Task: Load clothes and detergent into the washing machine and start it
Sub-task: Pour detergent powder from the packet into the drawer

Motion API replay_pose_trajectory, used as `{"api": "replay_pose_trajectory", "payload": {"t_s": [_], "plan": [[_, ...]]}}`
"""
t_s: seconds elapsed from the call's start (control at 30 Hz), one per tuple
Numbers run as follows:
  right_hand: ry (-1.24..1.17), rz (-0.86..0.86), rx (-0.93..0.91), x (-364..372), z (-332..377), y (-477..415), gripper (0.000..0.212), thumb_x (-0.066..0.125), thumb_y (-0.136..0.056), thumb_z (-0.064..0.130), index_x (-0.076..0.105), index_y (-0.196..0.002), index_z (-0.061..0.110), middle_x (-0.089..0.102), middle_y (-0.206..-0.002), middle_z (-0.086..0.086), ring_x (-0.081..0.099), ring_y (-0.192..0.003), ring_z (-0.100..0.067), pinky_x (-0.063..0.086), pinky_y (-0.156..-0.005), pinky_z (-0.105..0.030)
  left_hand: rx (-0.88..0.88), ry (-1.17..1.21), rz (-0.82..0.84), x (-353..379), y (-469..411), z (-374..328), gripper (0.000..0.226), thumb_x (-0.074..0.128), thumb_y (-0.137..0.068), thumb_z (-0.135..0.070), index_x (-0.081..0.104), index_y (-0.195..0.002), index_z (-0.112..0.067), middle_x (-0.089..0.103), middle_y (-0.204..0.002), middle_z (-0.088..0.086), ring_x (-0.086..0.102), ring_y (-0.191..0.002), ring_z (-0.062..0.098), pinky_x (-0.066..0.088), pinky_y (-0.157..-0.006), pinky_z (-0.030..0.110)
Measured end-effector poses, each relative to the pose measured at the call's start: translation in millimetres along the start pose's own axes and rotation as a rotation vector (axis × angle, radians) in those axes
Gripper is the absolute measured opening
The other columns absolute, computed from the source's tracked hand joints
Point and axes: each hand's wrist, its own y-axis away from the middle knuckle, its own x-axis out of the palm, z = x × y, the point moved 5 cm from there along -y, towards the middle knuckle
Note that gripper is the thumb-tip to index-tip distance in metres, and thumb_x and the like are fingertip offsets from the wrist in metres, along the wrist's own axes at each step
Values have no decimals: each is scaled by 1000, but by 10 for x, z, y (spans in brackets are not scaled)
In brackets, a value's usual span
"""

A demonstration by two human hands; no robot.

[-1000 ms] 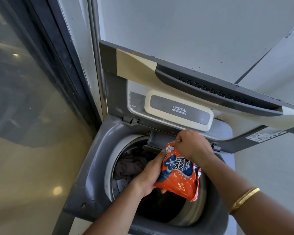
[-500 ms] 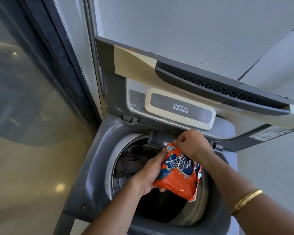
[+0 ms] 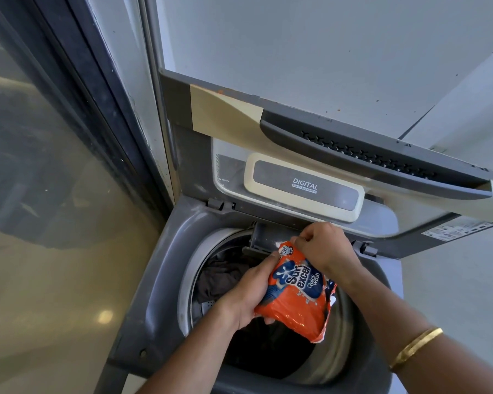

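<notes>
An orange detergent packet [image 3: 296, 297] with a blue label hangs over the open drum of the grey top-load washing machine [image 3: 160, 280]. My left hand [image 3: 245, 291] grips the packet's left side from below. My right hand [image 3: 322, 248] pinches its top corner, close to the small detergent drawer [image 3: 261, 237] at the drum's back rim. Dark clothes [image 3: 219, 274] lie inside the drum, partly hidden by my hands. The packet's lower right edge looks torn.
The machine's lid [image 3: 353, 155] stands raised behind the drum, with a cream panel [image 3: 302, 186] marked DIGITAL. A glass door [image 3: 40, 194] with a dark frame runs along the left. Grey walls close in behind and on the right.
Both hands keep their hold on the packet. The packet's top corner has shifted slightly toward the drawer; otherwise little has moved.
</notes>
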Motion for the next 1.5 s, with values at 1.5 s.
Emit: {"api": "replay_pose_trajectory", "payload": {"t_s": [1.5], "plan": [[-215, 5, 38, 99, -145, -33, 28, 69, -101, 50, 76, -96, 23, 78, -90, 2, 75, -80, -13, 65, -75, -34, -15, -68, -48, -59, -54, -72, 60, 47, -106, -74, 75, -123, -24, 84, -94, 6, 79, -76, 20, 49, -48, 23]]}}
